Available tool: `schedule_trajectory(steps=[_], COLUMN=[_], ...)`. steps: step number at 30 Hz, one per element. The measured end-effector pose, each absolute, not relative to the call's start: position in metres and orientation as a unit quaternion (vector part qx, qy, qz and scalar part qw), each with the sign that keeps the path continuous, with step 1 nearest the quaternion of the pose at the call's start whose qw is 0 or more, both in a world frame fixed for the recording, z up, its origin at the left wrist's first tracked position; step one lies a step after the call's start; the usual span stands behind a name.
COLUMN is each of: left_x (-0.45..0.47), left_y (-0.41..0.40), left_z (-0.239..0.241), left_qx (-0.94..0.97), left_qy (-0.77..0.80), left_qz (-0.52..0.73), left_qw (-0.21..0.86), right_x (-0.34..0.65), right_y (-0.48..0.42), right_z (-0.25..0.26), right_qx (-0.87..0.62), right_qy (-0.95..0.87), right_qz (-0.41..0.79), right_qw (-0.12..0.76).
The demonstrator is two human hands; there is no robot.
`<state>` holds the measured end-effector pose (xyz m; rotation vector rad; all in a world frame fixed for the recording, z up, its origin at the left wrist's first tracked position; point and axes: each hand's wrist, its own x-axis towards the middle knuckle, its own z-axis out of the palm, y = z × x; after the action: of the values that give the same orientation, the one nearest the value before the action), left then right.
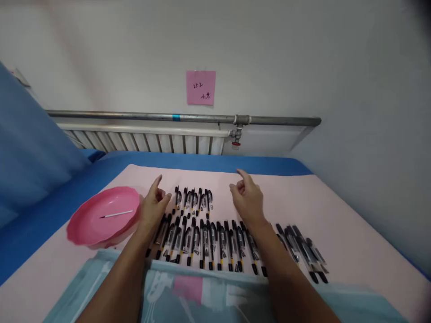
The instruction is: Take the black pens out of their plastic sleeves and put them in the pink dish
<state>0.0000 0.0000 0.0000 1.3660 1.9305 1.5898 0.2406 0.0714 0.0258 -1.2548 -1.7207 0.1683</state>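
Pink sheet (336,202), pens (205,240), open hands (153,206).

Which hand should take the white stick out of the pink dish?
Left, probably. The left hand hovers empty right beside the pink dish, where the white stick lies. The right hand is across the rows of pens and would have to cross over them.

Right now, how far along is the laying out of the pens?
Done, by the look of it: a long near row of pens and a short far row lie side by side on the pink sheet. In hand: nothing; the left hand and right hand hover open. Left, probably: the loose bunch of pens at the right, and one white stick in the pink dish.
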Motion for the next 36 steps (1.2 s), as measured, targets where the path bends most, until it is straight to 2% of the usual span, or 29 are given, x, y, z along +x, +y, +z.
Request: schedule_trajectory(steps=[10,16,25,36], left_x=[0.018,0.018,0.024,0.025], left_y=[-0.008,-0.006,-0.004,-0.007], left_z=[0.005,0.006,-0.004,-0.001], left_qx=[0.506,0.517,0.556,0.563], left_qy=[0.671,0.682,0.686,0.687], left_qz=[0.511,0.491,0.444,0.437], left_qw=[0.181,0.163,0.151,0.142], right_x=[0.201,0.192,0.200,0.210], right_y=[0.084,0.097,0.100,0.103], right_z=[-0.001,-0.013,-0.015,-0.008], right_qx=[-0.505,-0.515,-0.553,-0.585], right_qy=[-0.825,-0.834,-0.816,-0.759], right_qz=[0.115,0.104,0.107,0.176], right_qw=[0.225,0.166,0.133,0.224])
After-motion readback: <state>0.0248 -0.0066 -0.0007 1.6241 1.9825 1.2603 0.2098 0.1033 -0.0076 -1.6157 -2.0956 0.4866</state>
